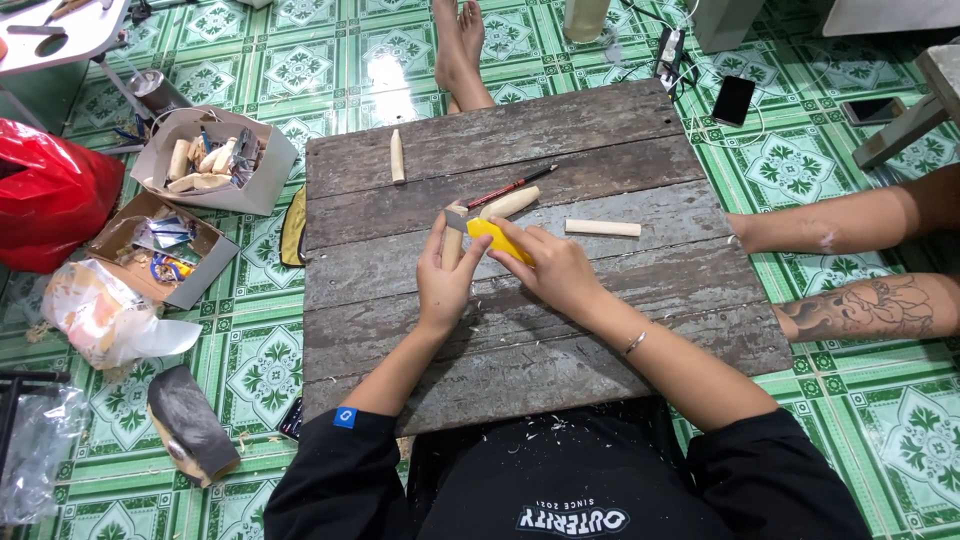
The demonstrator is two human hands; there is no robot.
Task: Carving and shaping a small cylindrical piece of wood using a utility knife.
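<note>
Wooden stick (452,243) upright over the plank worktop (520,330), left hand (443,280) fingers curled closed round it | right hand (555,268) fingers clamped on yellow knife (497,239) (blade meets stick top) | red pencil (510,186) just beyond

Four pale wooden sticks are lying on the plank board (560,330): one at upper left (397,157), one at right (602,228), one by the yellow-handled knife (497,239) and one in the left hand (445,283). One red pencil (511,187) is lying there (upper centre), and two phones are resting at the frame's upper right, one dark (734,100) and one pale (872,110). Two open cardboard boxes are sitting at left, one upper (213,160) and one lower (160,248).
</note>
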